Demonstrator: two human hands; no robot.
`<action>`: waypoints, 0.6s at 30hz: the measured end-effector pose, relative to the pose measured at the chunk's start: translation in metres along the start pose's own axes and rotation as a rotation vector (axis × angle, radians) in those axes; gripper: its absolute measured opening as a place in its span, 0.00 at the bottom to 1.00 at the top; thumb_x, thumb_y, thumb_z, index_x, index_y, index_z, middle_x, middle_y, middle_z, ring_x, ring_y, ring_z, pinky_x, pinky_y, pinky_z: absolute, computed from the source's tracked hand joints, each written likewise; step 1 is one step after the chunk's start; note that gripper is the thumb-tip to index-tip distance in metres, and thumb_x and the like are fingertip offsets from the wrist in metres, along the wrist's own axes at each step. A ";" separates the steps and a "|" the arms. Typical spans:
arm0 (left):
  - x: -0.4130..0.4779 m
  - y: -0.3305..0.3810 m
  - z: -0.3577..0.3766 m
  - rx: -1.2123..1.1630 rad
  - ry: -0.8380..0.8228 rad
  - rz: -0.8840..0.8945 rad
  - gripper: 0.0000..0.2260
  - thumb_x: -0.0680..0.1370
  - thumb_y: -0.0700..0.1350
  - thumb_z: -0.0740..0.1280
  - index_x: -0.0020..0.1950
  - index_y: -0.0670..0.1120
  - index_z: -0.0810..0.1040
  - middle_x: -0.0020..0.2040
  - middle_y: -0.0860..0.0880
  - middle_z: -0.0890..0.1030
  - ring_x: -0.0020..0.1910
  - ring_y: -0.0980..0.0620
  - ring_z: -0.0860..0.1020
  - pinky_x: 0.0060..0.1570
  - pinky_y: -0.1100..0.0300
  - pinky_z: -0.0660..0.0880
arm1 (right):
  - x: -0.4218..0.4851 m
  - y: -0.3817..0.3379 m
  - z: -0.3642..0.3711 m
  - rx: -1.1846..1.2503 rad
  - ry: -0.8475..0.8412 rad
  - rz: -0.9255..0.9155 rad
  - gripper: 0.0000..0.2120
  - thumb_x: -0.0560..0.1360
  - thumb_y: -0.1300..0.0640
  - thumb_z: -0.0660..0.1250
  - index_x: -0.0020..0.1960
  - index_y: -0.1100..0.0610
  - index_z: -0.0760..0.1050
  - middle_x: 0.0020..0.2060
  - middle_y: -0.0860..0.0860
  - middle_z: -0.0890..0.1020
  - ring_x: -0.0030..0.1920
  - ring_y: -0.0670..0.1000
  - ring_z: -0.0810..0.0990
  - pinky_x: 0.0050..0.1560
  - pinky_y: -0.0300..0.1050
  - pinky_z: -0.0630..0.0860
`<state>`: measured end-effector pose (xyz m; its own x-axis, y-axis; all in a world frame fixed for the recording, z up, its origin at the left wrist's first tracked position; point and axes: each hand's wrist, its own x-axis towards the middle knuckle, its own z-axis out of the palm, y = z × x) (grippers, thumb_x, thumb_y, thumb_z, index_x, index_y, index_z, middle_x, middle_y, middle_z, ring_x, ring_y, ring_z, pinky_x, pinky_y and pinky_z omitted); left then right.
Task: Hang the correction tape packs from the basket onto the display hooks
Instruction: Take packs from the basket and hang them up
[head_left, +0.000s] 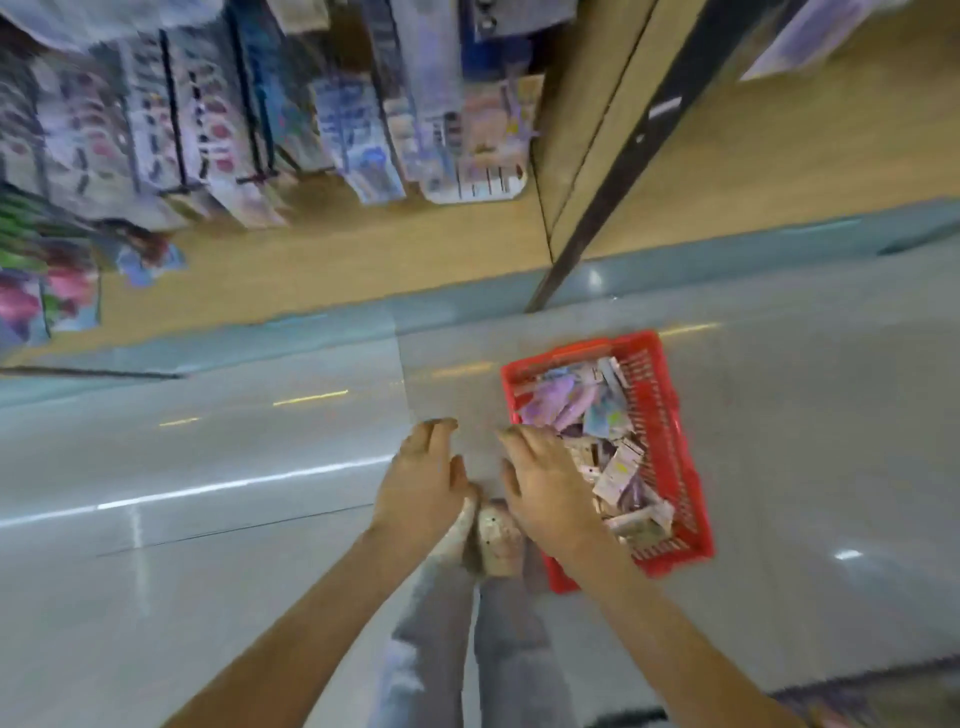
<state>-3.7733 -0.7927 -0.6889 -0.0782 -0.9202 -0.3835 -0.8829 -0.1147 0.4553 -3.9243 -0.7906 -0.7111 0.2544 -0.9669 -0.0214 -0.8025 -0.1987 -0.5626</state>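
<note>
A red plastic basket (670, 415) stands on the grey floor, right of my feet, holding several correction tape packs (597, 410) in purple, pink and white card. My right hand (545, 483) hovers over the basket's left edge with fingers relaxed and holds nothing. My left hand (423, 478) hangs beside it over the bare floor, fingers loosely bent, empty. Hanging packs on display hooks (260, 119) fill the wooden display wall at the upper left. The view is blurred.
The wooden display wall (322, 260) rises from a grey plinth along the floor. A dark upright post (618, 161) divides it from another wooden panel on the right. My shoes (493, 535) stand just left of the basket. Glossy floor tiles spread to both sides.
</note>
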 end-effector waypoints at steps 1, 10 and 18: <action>0.005 -0.006 0.025 0.021 -0.051 0.006 0.15 0.70 0.40 0.63 0.54 0.38 0.79 0.49 0.40 0.82 0.42 0.40 0.83 0.40 0.55 0.79 | -0.012 0.020 0.018 -0.017 -0.013 0.037 0.18 0.68 0.58 0.59 0.56 0.59 0.75 0.46 0.56 0.80 0.48 0.54 0.73 0.50 0.47 0.70; 0.074 -0.045 0.225 0.072 -0.387 0.053 0.24 0.79 0.37 0.59 0.75 0.44 0.63 0.72 0.45 0.66 0.68 0.44 0.67 0.67 0.52 0.67 | -0.090 0.211 0.170 -0.162 -0.231 0.393 0.20 0.73 0.59 0.57 0.61 0.66 0.76 0.47 0.61 0.81 0.47 0.63 0.80 0.48 0.53 0.79; 0.171 -0.015 0.356 0.489 -0.516 0.133 0.37 0.79 0.37 0.63 0.80 0.49 0.44 0.78 0.38 0.49 0.74 0.37 0.57 0.70 0.47 0.63 | -0.079 0.326 0.266 -0.075 -0.063 0.708 0.33 0.73 0.63 0.71 0.73 0.67 0.61 0.63 0.65 0.73 0.63 0.64 0.72 0.62 0.58 0.70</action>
<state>-3.9381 -0.8155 -1.0477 -0.3014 -0.6071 -0.7353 -0.9474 0.2774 0.1594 -4.0623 -0.7361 -1.1123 -0.3125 -0.8571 -0.4095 -0.8210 0.4605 -0.3375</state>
